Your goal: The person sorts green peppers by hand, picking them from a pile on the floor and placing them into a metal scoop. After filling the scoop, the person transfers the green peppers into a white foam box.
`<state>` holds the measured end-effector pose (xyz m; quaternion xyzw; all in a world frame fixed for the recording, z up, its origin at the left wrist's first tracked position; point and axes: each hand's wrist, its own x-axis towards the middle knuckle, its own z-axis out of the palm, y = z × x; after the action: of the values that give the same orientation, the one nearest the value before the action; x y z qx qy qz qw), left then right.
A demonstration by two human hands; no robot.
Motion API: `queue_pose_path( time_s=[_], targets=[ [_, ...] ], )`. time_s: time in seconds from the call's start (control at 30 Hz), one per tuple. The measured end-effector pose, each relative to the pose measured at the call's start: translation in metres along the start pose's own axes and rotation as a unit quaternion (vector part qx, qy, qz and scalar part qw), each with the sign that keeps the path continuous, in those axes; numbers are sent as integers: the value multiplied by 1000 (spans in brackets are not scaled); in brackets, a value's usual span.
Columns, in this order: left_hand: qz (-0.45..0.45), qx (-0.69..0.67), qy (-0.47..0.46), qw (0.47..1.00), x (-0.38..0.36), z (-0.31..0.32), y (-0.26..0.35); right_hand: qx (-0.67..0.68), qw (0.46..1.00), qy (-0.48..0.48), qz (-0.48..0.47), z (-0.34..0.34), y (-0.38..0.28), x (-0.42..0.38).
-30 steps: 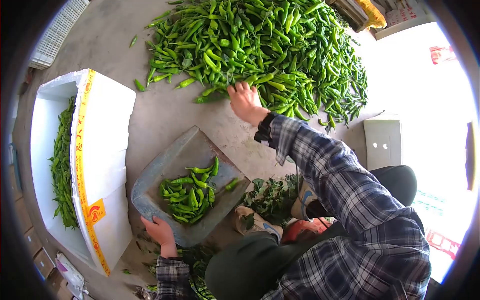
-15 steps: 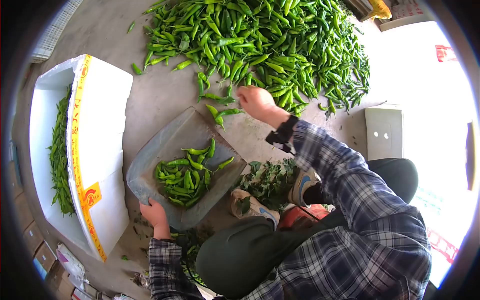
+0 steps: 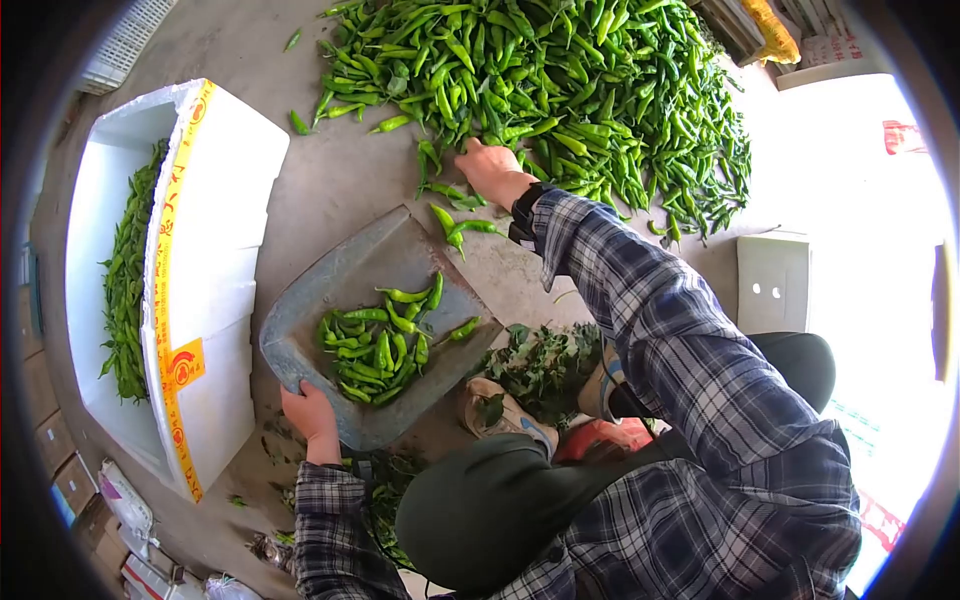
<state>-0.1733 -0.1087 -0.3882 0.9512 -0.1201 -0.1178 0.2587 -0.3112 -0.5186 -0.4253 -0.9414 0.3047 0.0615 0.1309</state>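
In the head view, our left hand [image 3: 312, 412] holds the rear rim of a grey metal pan [image 3: 295, 335] at one corner, thumb over the edge. Our right hand [image 3: 493, 168] is at the near edge of the pepper pile [image 3: 560, 90], fingers bent inward; we cannot tell whether they pinch a pepper. A small heap of green peppers [image 3: 372, 352] lies in the pan, with a lone pepper [image 3: 464, 328] near its low front lip.

That lone one looks likeliest to roll out — a tilt toward the lip could do it. Held at one corner only, the pan might also twist under a sideways pull. Shoved forward, its lip could nick the loose peppers [image 3: 455, 226] just beyond, and the leafy scraps [image 3: 540, 372] beside it could get swept in.

Our right fingertips are lost among the peppers, and the left fingers go out of sight beneath the rim. The foam box [image 3: 228, 250] hides part of its own contents, the pile is cut off above, and glare washes out the right side.
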Motion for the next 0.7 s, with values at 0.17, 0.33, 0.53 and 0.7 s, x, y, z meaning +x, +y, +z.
queue_pose_path(
  time_s=[0.17, 0.33, 0.53, 0.7],
  targets=[
    [-8, -18, -15, 1000, 1, 3, -15, 189, 969, 143, 64, -14, 24, -14],
    [-10, -7, -14, 1000, 0, 2, -9, 638, 751, 28, 167, -44, 30, -72],
    [135, 141, 102, 975, -22, -16, 41, 707, 682, -152, 111, -40, -34, -157],
    [424, 123, -32, 897, -70, -31, 138, 763, 617, -177, 70, -72, -79, -194]
  ],
)
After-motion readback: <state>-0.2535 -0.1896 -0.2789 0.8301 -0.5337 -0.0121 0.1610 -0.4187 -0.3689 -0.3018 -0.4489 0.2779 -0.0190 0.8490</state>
